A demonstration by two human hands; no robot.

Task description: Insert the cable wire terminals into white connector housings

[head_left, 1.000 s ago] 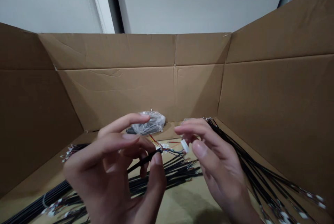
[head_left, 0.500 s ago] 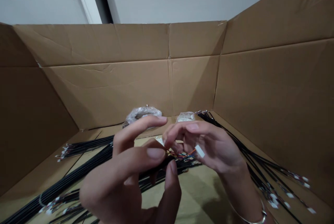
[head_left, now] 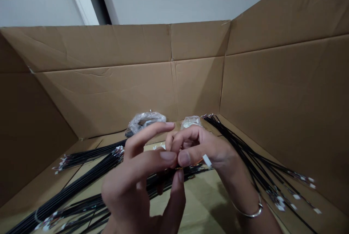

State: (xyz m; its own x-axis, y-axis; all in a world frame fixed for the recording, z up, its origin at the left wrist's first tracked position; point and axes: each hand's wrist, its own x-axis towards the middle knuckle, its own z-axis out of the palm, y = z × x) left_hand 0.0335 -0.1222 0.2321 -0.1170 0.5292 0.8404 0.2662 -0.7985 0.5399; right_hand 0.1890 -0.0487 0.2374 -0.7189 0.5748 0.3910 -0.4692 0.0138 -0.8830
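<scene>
My left hand (head_left: 141, 179) pinches the end of a black cable where thin coloured wires come out; its index finger reaches up, touching nothing. Close against it, my right hand (head_left: 201, 146) is closed with thumb and fingertips on those same wires. A white connector (head_left: 207, 161) on an orange wire sticks out below the right thumb. The fingertips hide most of the wires. Beneath both hands lie more black cables (head_left: 158, 186).
Cardboard walls (head_left: 131, 95) surround the work surface. A tied cable bundle (head_left: 71, 190) lies at left, and loose cables with white connectors (head_left: 245, 154) run along the right. A plastic bag (head_left: 144, 119) and a smaller clear bag (head_left: 191, 122) stand at the back.
My right hand has moved in towards the left fingertips, and its thumb has come down onto the wires. The white connector now hangs beneath that thumb. The view has shifted slightly.
</scene>
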